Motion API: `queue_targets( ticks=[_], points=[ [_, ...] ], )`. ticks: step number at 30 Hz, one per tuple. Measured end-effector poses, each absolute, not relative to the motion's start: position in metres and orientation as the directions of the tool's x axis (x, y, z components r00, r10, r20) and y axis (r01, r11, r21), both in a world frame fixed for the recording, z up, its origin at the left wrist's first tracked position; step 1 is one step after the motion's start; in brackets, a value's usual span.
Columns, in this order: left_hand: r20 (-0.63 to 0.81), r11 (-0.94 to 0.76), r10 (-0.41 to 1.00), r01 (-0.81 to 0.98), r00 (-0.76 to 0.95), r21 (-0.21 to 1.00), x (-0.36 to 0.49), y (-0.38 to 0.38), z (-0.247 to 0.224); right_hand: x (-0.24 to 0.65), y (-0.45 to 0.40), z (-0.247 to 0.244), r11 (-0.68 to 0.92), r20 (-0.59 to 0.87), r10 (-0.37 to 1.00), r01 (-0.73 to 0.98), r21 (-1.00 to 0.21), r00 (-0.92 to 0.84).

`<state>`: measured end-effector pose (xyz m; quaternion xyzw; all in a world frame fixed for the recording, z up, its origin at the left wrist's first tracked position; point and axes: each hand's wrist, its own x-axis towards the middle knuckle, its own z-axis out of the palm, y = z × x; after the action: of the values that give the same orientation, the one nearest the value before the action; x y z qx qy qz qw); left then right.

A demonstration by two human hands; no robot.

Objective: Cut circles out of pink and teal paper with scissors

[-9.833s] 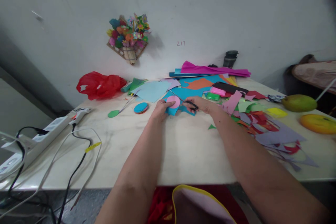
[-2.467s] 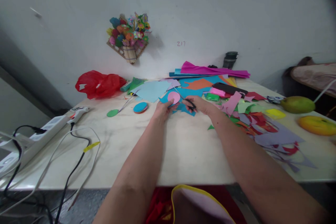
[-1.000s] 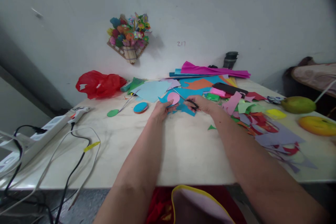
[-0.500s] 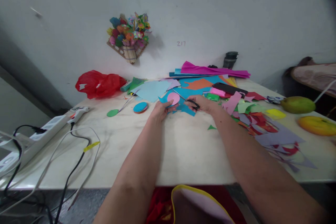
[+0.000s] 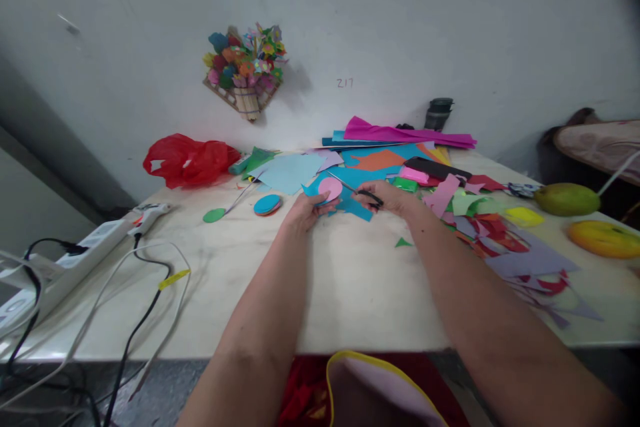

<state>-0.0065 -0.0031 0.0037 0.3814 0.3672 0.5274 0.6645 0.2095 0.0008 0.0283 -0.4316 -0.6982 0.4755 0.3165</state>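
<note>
1. Pink disc, head view: it was held over blue paper between the two hands, near the middle of the table.
2. Left hand: disc and blue paper were pinched in a narrow grip, thumb on the disc's lower left edge. Fingers underneath were partly hidden.
3. Right hand: fingers were closed around the black handles of the scissors. Blades were pointed up and left, beside the disc's right side. Blade gap: could not be told at this size.
4. Both layers were judged best pressed flat together; with a loose pinch, the disc could be slid off line and used as a false guide.
5. Curve was judged best followed by turning the paper with the left hand, blades being held nearly steady. Short bites were favoured over full snips, so that flats and corners would be avoided.
6. Disc rim was to be skimmed, not nicked. Thumb was best placed well inside the edge, out of the blade path.
7. Blue offcuts were seen just below the work. Snagging was judged possible if they were caught under the lower blade; more lift was advised.
8. Round stack was seen left of the left hand, well outside blade reach.
</note>
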Motion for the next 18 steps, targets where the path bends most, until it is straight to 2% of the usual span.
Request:
queue_targets(
  ticks=[11,18],
  points=[
    [-0.110,0.184,0.976,-0.440,0.188,0.879,-0.0073,-0.0052,0.0059,0.2137,0.0018,0.0286,0.131,0.011,0.901,0.247,-0.960,-0.434],
    [-0.110,0.191,0.973,-0.435,0.205,0.880,-0.0083,-0.0058,0.0069,0.2151,-0.0007,0.0328,0.068,-0.038,0.924,0.262,-0.963,-0.381]
  ],
)
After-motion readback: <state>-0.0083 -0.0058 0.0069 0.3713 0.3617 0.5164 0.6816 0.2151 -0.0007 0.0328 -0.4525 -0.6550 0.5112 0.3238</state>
